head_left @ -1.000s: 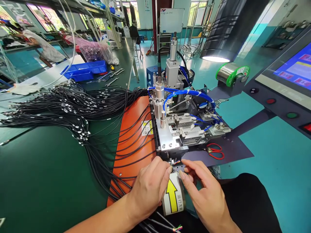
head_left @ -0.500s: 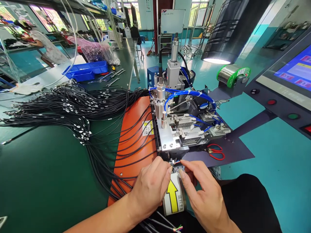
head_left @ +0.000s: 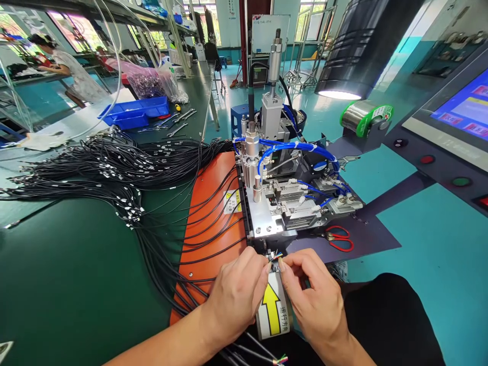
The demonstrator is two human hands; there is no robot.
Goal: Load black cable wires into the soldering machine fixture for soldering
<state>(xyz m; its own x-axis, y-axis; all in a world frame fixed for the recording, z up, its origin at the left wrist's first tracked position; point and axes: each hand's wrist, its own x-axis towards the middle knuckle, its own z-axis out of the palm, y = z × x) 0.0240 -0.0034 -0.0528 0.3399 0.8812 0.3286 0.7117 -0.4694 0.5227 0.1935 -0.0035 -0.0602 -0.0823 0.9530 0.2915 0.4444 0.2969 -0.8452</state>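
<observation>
My left hand point(head_left: 237, 294) and my right hand point(head_left: 314, 297) meet at the front edge of a small metal machine point(head_left: 282, 198) with blue air hoses. Both pinch the stripped end of a black cable point(head_left: 275, 256), whose thin coloured wires show between the fingertips. Just below the fingers sits a white label with a yellow arrow point(head_left: 273, 306). An orange plate point(head_left: 211, 218) lies left of the machine, with several black cables draped across it.
A large bundle of black cables point(head_left: 114, 173) spreads over the green bench. Red-handled scissors point(head_left: 339, 239) lie right of the machine. A solder spool point(head_left: 366, 117), a touch screen point(head_left: 461, 109) and buttons stand at right. A blue tray point(head_left: 133, 111) and another person point(head_left: 64, 66) are far left.
My right hand has moved left and its fingers have closed onto the cable end beside my left fingertips. The machine's top rod stands higher.
</observation>
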